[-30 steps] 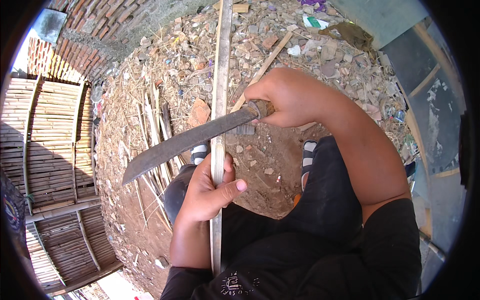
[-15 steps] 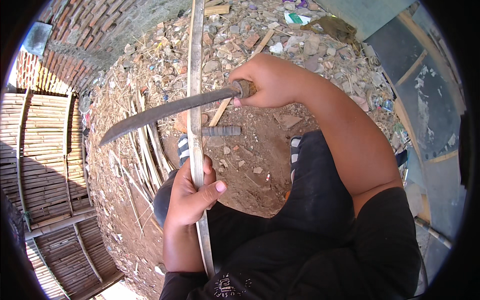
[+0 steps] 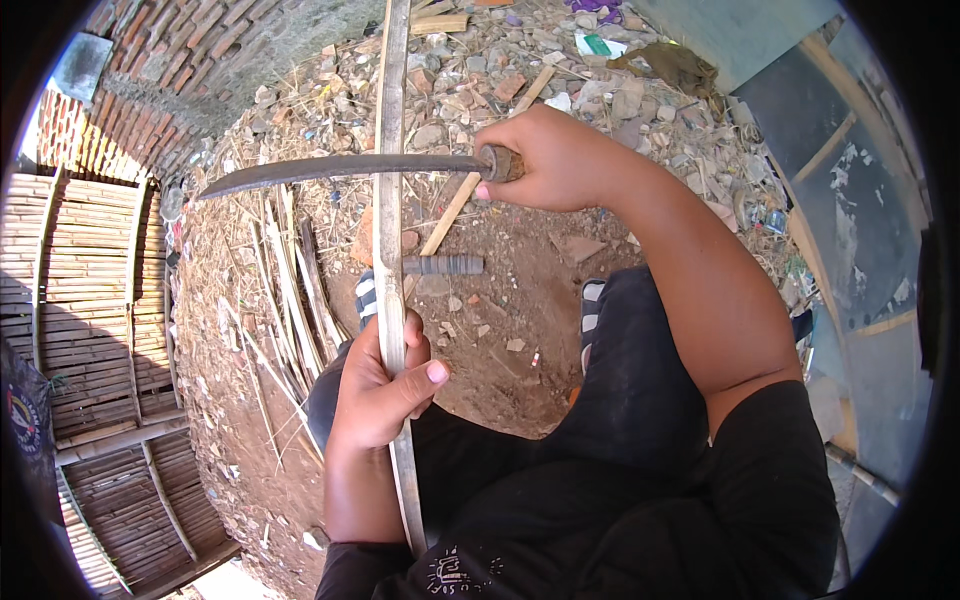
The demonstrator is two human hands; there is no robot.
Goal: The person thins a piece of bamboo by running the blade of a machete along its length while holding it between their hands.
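Note:
My left hand (image 3: 390, 385) is closed round a long, pale bamboo strip (image 3: 392, 240), its thumb lying out to the right. The strip runs from beside my body up past the top edge of the view. In my right hand (image 3: 545, 165) is the wooden handle of a machete (image 3: 335, 170), gripped in a fist. Its dark, slightly curved blade points left and crosses the strip well above my left hand. Whether the edge cuts into the strip or only rests against it, I cannot tell.
Split bamboo strips (image 3: 300, 290) lie in a bundle on the left. A dark cylindrical piece (image 3: 443, 265) and a slanting wooden stick (image 3: 450, 212) are on the dirt between my feet. Rubble (image 3: 625, 105) spreads ahead, with a brick wall (image 3: 190, 50) and a bamboo screen (image 3: 95, 290) at left.
The machete has moved farther up along the strip, and its blade has swung from slanting down-left to nearly level. My left hand keeps its hold in about the same place.

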